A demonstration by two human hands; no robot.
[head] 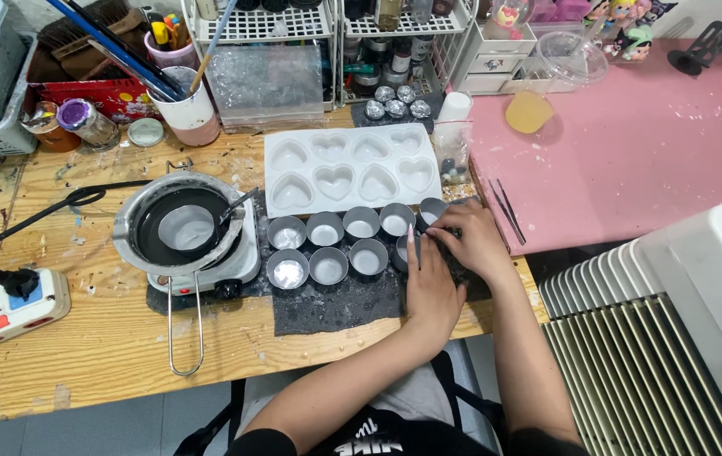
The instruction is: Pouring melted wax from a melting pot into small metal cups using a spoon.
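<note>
Several small round metal cups (327, 245) stand in two rows on a dark mat (335, 308) on the wooden table. My left hand (430, 283) lies flat beside the right end of the front row, fingers against a partly hidden cup (400, 250). My right hand (469, 239) curls over the same spot, fingertips meeting the left hand's; what they pinch is hidden. A white heart-shaped mould tray (351, 169) lies just behind the cups.
A metal pot (182, 226) with a long wire handle sits on a small hot plate at left, its cord running to a power strip (2, 308). Jars, brushes and wire racks crowd the back. A pink mat (631, 143) and white radiator (673, 346) are at right.
</note>
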